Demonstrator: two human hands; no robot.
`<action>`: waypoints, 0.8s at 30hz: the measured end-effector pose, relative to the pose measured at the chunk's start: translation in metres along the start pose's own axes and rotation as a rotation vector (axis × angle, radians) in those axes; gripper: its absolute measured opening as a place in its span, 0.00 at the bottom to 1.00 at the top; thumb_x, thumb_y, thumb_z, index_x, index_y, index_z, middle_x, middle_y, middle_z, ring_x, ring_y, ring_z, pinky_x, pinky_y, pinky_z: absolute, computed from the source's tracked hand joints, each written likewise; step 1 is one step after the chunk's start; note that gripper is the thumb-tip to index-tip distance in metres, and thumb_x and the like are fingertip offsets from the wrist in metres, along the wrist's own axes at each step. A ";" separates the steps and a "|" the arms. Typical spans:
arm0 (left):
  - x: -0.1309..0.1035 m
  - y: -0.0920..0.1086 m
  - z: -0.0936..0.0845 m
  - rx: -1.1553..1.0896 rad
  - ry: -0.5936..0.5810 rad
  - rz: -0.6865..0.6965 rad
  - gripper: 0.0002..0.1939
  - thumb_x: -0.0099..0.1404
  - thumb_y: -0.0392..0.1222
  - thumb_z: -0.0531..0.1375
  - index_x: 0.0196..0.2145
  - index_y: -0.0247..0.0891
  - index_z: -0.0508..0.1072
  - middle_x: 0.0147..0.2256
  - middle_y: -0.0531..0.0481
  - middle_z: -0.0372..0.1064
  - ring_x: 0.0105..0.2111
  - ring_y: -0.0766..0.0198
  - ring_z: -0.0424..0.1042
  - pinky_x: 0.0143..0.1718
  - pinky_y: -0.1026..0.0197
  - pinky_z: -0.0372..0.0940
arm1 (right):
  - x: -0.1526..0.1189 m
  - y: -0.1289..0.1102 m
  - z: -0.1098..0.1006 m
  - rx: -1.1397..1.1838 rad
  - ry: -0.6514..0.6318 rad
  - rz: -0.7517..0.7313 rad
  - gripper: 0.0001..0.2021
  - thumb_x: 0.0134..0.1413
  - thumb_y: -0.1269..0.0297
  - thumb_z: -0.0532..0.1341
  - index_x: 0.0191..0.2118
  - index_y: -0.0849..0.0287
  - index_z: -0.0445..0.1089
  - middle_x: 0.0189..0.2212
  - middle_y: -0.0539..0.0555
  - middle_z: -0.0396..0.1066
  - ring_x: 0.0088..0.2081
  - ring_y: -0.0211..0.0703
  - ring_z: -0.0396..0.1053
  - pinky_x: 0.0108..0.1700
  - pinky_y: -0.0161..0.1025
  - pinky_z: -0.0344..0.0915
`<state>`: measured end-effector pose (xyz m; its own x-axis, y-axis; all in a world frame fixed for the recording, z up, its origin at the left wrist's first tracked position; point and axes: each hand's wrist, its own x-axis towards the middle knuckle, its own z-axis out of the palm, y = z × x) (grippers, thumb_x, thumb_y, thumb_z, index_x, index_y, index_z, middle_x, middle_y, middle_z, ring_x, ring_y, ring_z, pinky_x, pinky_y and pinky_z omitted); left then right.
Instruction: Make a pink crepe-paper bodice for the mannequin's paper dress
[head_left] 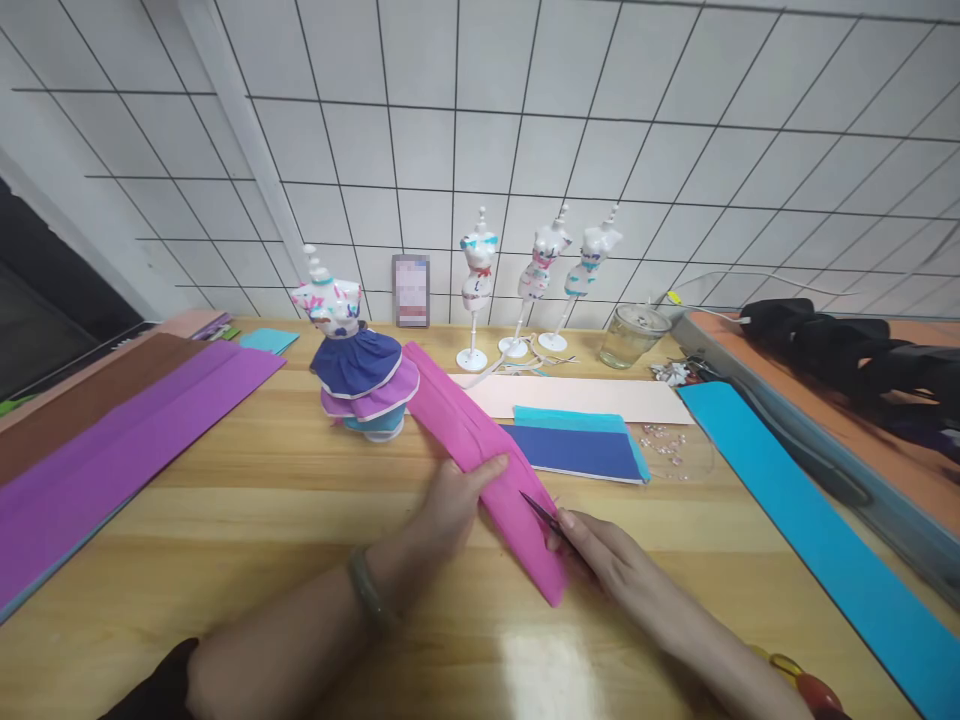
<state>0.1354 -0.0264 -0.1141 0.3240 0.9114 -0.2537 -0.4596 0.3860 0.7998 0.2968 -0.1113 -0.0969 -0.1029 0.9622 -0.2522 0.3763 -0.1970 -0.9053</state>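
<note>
A folded strip of bright pink crepe paper [457,420] slants across the middle of the table. My left hand [451,500] grips its left edge, thumb on top and fingers hidden underneath. Closed around a pair of dark scissors [541,512], my right hand [600,555] is at the strip's right edge near the lower end. One pointed blade shows over the pink paper; the handles are hidden in the hand. Left of the strip's far end stands a small dress form [330,305] wearing a tiered skirt [356,365] in navy, purple and blue.
Three bare mini dress forms [478,275] stand by the tiled wall, with a phone [411,290] and glass jar [634,335] nearby. Navy paper [574,452] and pale pink paper [592,398] lie beyond my hands. Purple paper [150,430] is left, a blue strip [810,520] right.
</note>
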 end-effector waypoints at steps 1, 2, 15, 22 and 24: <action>0.000 0.000 0.000 -0.006 -0.013 -0.004 0.14 0.48 0.40 0.70 0.33 0.34 0.74 0.30 0.48 0.74 0.32 0.58 0.72 0.41 0.54 0.65 | 0.001 0.002 0.000 0.016 -0.008 0.027 0.26 0.59 0.39 0.47 0.28 0.57 0.65 0.21 0.49 0.60 0.25 0.41 0.58 0.30 0.39 0.57; 0.000 0.000 0.000 -0.012 -0.032 -0.009 0.14 0.48 0.40 0.70 0.32 0.34 0.74 0.30 0.48 0.74 0.32 0.58 0.72 0.42 0.54 0.65 | 0.002 0.005 0.000 0.035 -0.016 0.056 0.27 0.58 0.38 0.47 0.27 0.57 0.64 0.19 0.47 0.56 0.22 0.38 0.55 0.26 0.37 0.54; -0.002 -0.001 -0.004 0.039 -0.151 0.011 0.15 0.48 0.33 0.68 0.36 0.34 0.75 0.34 0.46 0.74 0.37 0.58 0.71 0.44 0.54 0.63 | 0.000 0.001 0.000 0.122 -0.020 0.134 0.28 0.57 0.36 0.46 0.26 0.57 0.61 0.17 0.44 0.50 0.18 0.34 0.46 0.21 0.36 0.41; -0.004 -0.004 -0.002 0.037 -0.228 -0.001 0.14 0.52 0.34 0.67 0.38 0.32 0.75 0.38 0.42 0.74 0.39 0.54 0.72 0.45 0.52 0.63 | 0.005 0.012 0.005 0.120 0.027 0.041 0.28 0.59 0.37 0.45 0.26 0.57 0.63 0.16 0.45 0.53 0.17 0.34 0.48 0.21 0.37 0.45; -0.006 -0.004 0.000 0.038 -0.229 -0.008 0.14 0.52 0.34 0.66 0.38 0.33 0.74 0.37 0.43 0.74 0.38 0.56 0.71 0.44 0.53 0.63 | 0.005 0.014 0.006 0.146 0.035 0.031 0.28 0.59 0.37 0.45 0.27 0.57 0.63 0.16 0.45 0.53 0.17 0.34 0.49 0.21 0.36 0.46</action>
<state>0.1350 -0.0335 -0.1160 0.5092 0.8502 -0.1336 -0.4257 0.3838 0.8194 0.2962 -0.1104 -0.1132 -0.0599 0.9608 -0.2707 0.2402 -0.2493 -0.9382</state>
